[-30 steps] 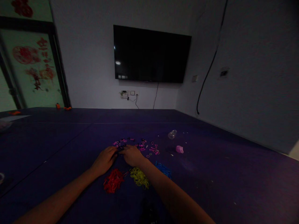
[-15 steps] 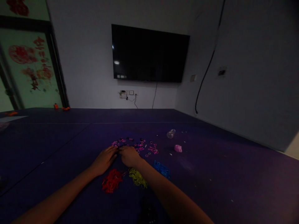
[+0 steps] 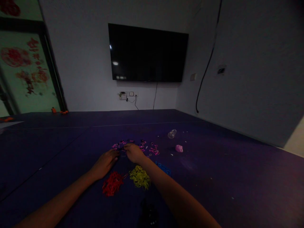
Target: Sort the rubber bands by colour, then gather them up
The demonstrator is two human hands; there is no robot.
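Centrally: loose bands (image 3: 154, 150), pink and dark, scattered on purple surface (image 3: 213, 164). Right hand (image 3: 133, 153) at scatter's near edge, fingers bent down; left hand (image 3: 105, 163) just left, fingers lowered. Hold of either: cannot tell. Nearer, left to right: red pile (image 3: 112, 183), yellow pile (image 3: 140, 177), blue pile (image 3: 163, 168).

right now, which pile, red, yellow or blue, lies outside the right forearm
The blue pile, past that forearm; the red pile and yellow pile lie between both arms.

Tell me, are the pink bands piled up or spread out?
Spread out: the pink bands lie scattered, with gaps between many of them.
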